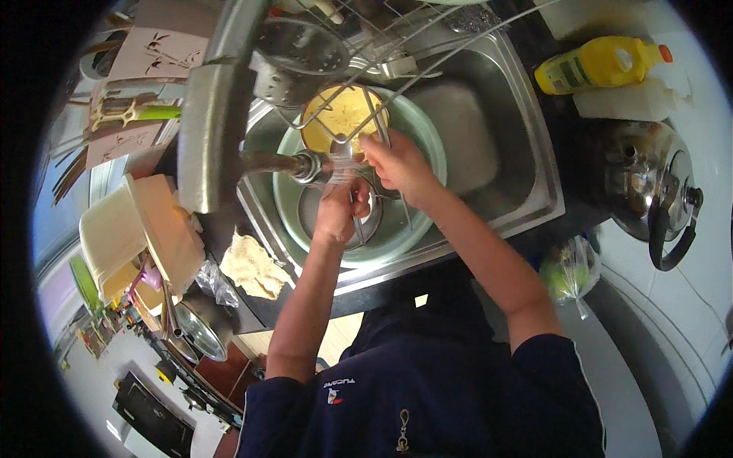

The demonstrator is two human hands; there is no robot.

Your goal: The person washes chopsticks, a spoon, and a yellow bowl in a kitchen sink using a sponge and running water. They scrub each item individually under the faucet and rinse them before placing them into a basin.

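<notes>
Both of my hands are closed under the tap (309,166), where water runs over them. My left hand (340,211) grips a slim metal utensil (358,227), its handle sticking out below the fingers. My right hand (403,166) is closed on thin, long metal utensils (407,214) whose ends show above and below the fist; their exact kind is hard to make out. Under the hands, a pale green basin (437,141) stands in the steel sink. Inside it are a yellow bowl (336,114) at the far side and a round metal dish (309,210) partly hidden by my left hand.
A wire rack (450,37) crosses above the sink (546,172). Right of it stand a yellow bottle (599,65), a steel kettle (645,179) and a plastic bag (569,271) with something green. On the left lie a beige cloth (250,267) and cream plastic tubs (164,237).
</notes>
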